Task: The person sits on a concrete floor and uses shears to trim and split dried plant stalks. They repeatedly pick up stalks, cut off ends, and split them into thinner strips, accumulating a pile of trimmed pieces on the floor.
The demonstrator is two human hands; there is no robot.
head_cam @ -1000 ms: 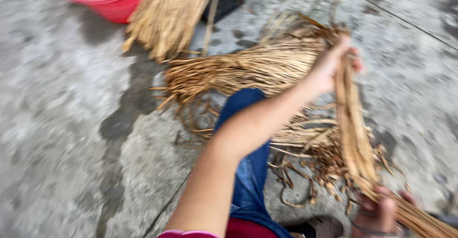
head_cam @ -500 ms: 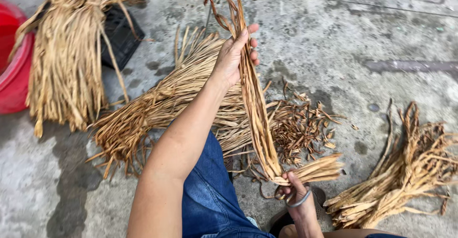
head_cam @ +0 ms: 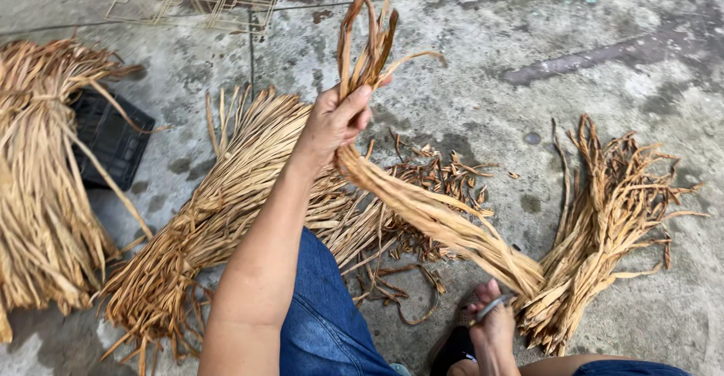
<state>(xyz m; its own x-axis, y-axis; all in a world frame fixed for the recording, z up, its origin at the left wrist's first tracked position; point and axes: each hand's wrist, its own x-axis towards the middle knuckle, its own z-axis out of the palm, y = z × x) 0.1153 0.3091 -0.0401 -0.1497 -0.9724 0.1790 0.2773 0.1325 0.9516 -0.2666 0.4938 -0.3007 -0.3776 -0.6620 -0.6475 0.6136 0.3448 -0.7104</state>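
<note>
Lower now than half a second ago, the strand bundle point(head_cam: 422, 206) slants from the left hand point(head_cam: 335, 123), fist closed around its upper part, down to the right hand point(head_cam: 492, 323), which grips small scissors point(head_cam: 494, 306) at its lower end, seemingly stretched taut for trimming. Trimmed strands point(head_cam: 611, 217) lie right, the big sheaf point(head_cam: 219, 217) left, on the concrete floor point(head_cam: 528, 52).

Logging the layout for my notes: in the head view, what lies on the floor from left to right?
Tied straw bundle → black crate → big straw pile → scattered trimmings → small cut pile.
</note>
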